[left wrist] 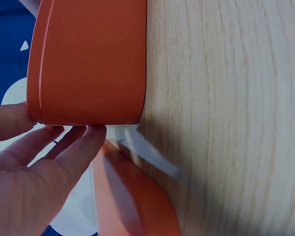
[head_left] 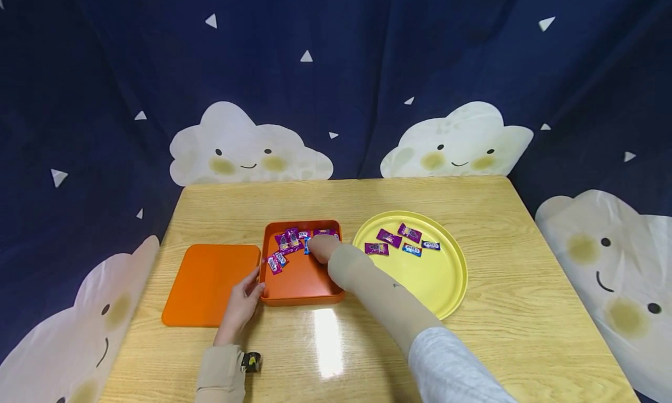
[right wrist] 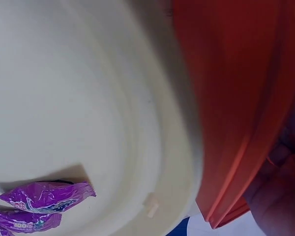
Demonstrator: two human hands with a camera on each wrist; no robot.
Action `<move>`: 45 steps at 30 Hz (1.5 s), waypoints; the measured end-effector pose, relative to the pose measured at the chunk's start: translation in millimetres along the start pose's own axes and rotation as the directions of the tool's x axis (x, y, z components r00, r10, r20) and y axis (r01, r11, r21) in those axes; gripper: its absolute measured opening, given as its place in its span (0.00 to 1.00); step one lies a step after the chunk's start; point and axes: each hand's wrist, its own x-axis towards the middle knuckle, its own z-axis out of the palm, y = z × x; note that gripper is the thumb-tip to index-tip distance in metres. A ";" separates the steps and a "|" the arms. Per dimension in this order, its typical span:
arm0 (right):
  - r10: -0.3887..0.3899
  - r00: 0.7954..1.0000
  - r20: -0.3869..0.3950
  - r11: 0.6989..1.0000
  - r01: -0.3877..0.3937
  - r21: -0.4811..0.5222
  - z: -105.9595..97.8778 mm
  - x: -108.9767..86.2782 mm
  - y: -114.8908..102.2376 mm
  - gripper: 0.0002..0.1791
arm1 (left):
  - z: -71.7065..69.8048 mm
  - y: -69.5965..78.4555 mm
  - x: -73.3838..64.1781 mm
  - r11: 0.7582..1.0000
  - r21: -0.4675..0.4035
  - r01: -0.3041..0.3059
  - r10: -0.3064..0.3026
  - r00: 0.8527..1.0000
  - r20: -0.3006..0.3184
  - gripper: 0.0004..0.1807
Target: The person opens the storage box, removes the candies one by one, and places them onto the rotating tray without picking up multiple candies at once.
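My left hand is at the left wall of an orange box, thumb over the rim and fingertips against the outside in the left wrist view. Into that box from the right reaches my right hand, among wrapped candies. Its fingertips are hidden in the head view and dark at the edge of the right wrist view, so I cannot tell whether they hold a candy. A small blue candy lies right beside it. Several purple candies are heaped at the box's back left, with a purple candy nearer the left wall.
A round yellow tray stands right of the box, under my right forearm. It bears three purple candies, a blue candy and a dark blue-and-white candy. A flat orange lid lies left of the box on the wooden table.
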 end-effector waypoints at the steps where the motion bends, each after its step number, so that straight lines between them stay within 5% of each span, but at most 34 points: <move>1: -0.042 0.999 0.003 0.997 0.042 -0.067 -0.9 -0.8 -0.2 0.12 | 0.1 -0.1 0.2 1.000 0.001 0.001 -0.001 1.000 -0.001 0.26; 6: -0.189 0.981 0.037 0.927 0.190 -0.324 -12.2 -12.5 -7.7 0.08 | 0.3 -0.5 0.8 1.000 -0.004 0.009 -0.009 1.000 0.001 0.26; 9: -0.224 0.974 0.047 0.906 0.225 -0.359 -16.1 -11.7 -10.2 0.04 | 0.1 -0.3 0.4 1.000 -0.010 0.011 -0.011 1.000 0.004 0.26; 14: -0.267 0.962 0.048 0.914 0.269 -0.303 -26.7 -9.3 -15.0 0.15 | -0.1 -1.4 0.8 1.000 -0.018 0.006 -0.006 1.000 0.006 0.27; 23: -0.324 0.946 -0.017 0.936 0.318 -0.149 -46.6 -16.1 -5.5 0.15 | 0.1 -0.6 0.4 1.000 -0.019 0.011 -0.011 1.000 -0.003 0.26; 30: -0.319 0.944 -0.082 0.948 0.317 -0.035 -66.9 -32.1 19.6 0.15 | 0.1 -0.9 -0.2 1.000 -0.012 0.006 -0.006 1.000 -0.002 0.27; 37: -0.313 0.938 -0.150 0.948 0.319 0.018 -80.6 -49.4 55.7 0.13 | 0.8 -3.8 -1.9 0.997 0.010 -0.070 0.071 0.997 -0.033 0.26; 45: -0.272 0.952 -0.139 0.962 0.274 -0.008 -71.1 -60.3 88.6 0.14 | 0.1 -1.5 1.6 1.000 -0.005 0.012 -0.012 1.000 0.000 0.27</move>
